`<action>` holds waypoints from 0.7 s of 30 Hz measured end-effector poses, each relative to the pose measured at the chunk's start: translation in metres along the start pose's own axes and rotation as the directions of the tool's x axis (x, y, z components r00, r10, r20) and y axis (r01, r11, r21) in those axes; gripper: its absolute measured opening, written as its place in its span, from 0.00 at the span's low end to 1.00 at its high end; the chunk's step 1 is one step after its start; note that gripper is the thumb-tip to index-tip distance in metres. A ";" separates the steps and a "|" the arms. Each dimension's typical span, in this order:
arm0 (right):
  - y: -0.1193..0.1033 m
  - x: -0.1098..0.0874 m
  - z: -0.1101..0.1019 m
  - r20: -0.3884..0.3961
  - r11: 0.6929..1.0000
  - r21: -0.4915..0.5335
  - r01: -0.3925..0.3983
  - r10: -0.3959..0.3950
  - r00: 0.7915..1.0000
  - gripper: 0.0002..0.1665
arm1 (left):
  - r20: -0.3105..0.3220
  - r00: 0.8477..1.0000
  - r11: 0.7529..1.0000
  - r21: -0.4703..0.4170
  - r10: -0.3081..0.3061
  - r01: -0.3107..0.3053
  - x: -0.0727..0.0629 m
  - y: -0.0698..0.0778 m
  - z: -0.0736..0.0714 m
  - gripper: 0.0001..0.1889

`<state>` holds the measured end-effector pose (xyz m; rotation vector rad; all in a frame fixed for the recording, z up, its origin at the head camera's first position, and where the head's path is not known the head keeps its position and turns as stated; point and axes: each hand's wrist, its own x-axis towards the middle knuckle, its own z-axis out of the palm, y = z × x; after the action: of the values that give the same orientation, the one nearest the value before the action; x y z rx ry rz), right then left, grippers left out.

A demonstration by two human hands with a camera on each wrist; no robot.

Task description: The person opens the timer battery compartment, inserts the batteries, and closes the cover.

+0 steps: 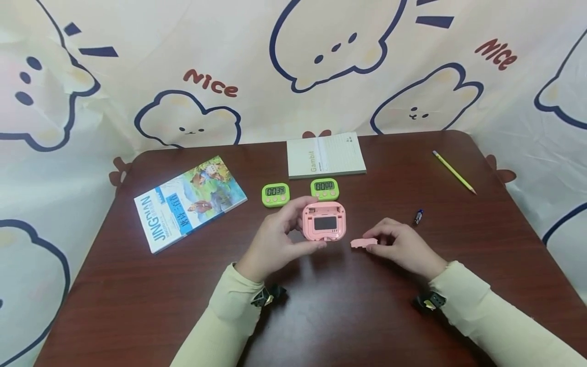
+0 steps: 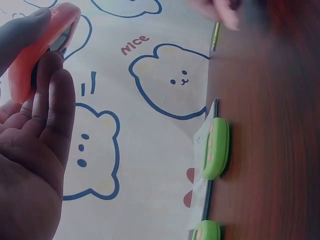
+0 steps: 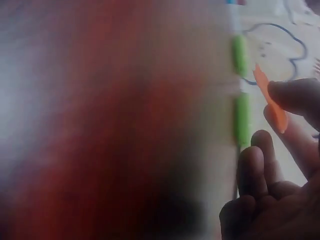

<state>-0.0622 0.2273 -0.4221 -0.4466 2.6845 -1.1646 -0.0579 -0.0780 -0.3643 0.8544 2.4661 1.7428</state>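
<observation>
My left hand (image 1: 279, 239) grips a pink digital timer (image 1: 337, 220) by its left side, thumb below and fingers above. Its back faces me, with a dark rectangle in the middle and an uncovered battery compartment along the top. Seen edge-on in the left wrist view, the pink timer (image 2: 22, 65) lies between thumb and fingers. Just to the right, my right hand (image 1: 403, 247) pinches a small pink battery cover (image 1: 362, 243) between thumb and forefinger. The same cover (image 3: 270, 100) shows in the right wrist view, where the other fingers are bent below it.
Two green timers (image 1: 275, 195) stand behind the left hand, before a pale notebook (image 1: 339, 155). A picture-covered book (image 1: 192, 204) lies left. On the right are a small dark-blue battery (image 1: 418, 217) and a yellow-green pencil (image 1: 454, 172). A printed curtain (image 1: 257, 61) hangs behind the table.
</observation>
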 end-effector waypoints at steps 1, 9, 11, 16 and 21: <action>0.002 0.000 0.002 0.014 1.000 -0.008 0.002 -0.002 1.000 0.11 | -0.001 1.000 1.000 0.000 0.002 -0.002 0.000 0.000 0.000 0.41; 0.005 0.002 0.008 0.057 0.998 -0.067 -0.008 0.012 0.998 0.12 | -0.006 1.000 1.000 0.005 0.013 -0.013 0.001 0.000 -0.001 0.41; 0.005 0.003 0.008 0.062 0.996 -0.082 -0.015 0.021 0.998 0.12 | -0.006 1.000 1.000 0.008 0.015 -0.015 0.001 0.000 0.000 0.41; 0.004 0.004 0.008 0.073 0.993 -0.114 -0.012 0.021 0.997 0.13 | -0.007 1.000 1.000 0.015 0.010 -0.010 0.000 -0.001 -0.001 0.41; 0.005 0.000 0.004 0.045 0.994 -0.108 0.011 -0.006 0.999 0.15 | -0.008 1.000 1.000 0.012 0.012 -0.012 0.001 -0.001 0.000 0.40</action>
<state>-0.0619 0.2279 -0.4291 -0.4955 2.7190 -1.0017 -0.0590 -0.0783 -0.3649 0.8668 2.4838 1.7408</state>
